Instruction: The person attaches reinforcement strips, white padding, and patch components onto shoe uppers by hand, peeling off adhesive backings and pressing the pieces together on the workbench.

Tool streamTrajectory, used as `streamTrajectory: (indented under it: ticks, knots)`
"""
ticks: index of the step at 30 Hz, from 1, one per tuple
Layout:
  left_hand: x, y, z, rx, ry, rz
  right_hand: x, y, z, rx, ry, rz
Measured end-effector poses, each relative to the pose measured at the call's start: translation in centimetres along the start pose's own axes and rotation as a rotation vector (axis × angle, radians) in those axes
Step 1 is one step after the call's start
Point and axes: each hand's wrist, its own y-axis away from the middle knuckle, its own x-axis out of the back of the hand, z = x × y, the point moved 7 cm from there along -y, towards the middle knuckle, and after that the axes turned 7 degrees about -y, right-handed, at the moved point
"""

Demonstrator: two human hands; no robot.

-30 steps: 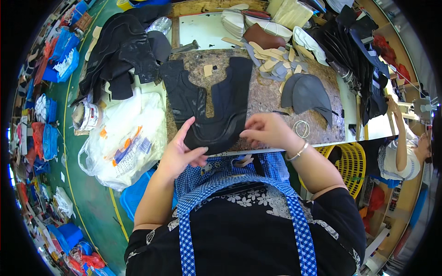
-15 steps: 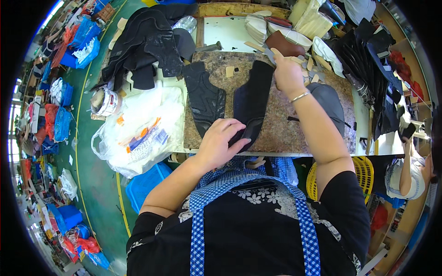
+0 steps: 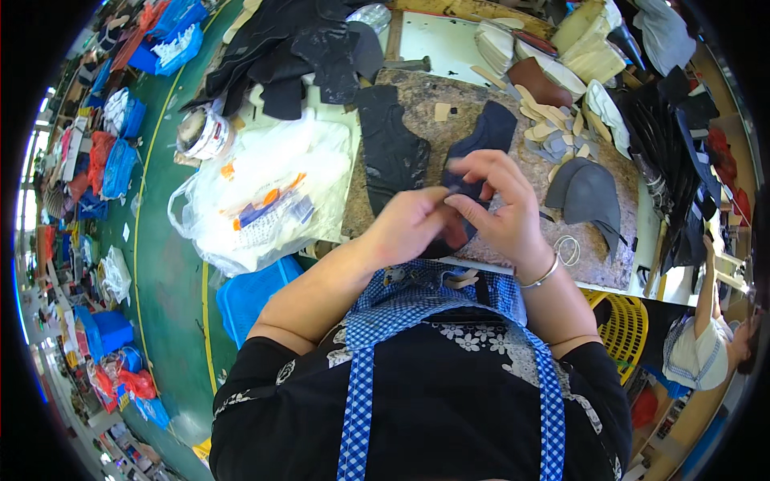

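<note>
Over the speckled board point(image 3: 411, 90), the right hand point(image 3: 507, 212) has come back to the left hand point(image 3: 407, 226), so both now work together, fingers bent; I can't tell whether they pinch anything. The black piece point(image 3: 390, 151) lies beneath and beyond them, small pieces point(image 3: 542, 112) farther right; forearms angle inward.

Right hand point(image 3: 501, 212) partly blurred, black piece point(image 3: 391, 148) partly hidden
</note>
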Motion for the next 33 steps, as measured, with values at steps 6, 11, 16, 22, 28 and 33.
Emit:
streamTrajectory:
  ticks: [6, 11, 16, 22, 28, 33]
  knots:
    - [2.1, 2.8, 6.6, -0.626, -0.782, 0.634, 1.1, -0.2, -1.0, 0.086, 0.129, 0.142]
    - [0.9, 2.1, 2.1, -0.165, -0.017, 0.311, -1.8, 1.4, -3.4, 0.326, 0.162, 0.101]
    - [1.2, 2.4, 2.1, -0.202, 0.004, 0.356, -1.0, 1.1, -1.7, 0.174, 0.103, 0.02]
    - [1.1, 3.1, 2.4, -0.207, -0.28, 0.448, -1.6, 1.8, -2.3, 0.311, 0.281, -0.066]
    - [-0.3, 2.4, 0.0, -0.067, 0.014, 0.163, 1.7, 4.9, 7.1, -0.546, -0.508, 0.329]
    - [1.2, 2.5, -0.7, -0.006, 0.16, 0.255, 4.5, 5.7, 5.7, -0.622, -0.053, -0.145]
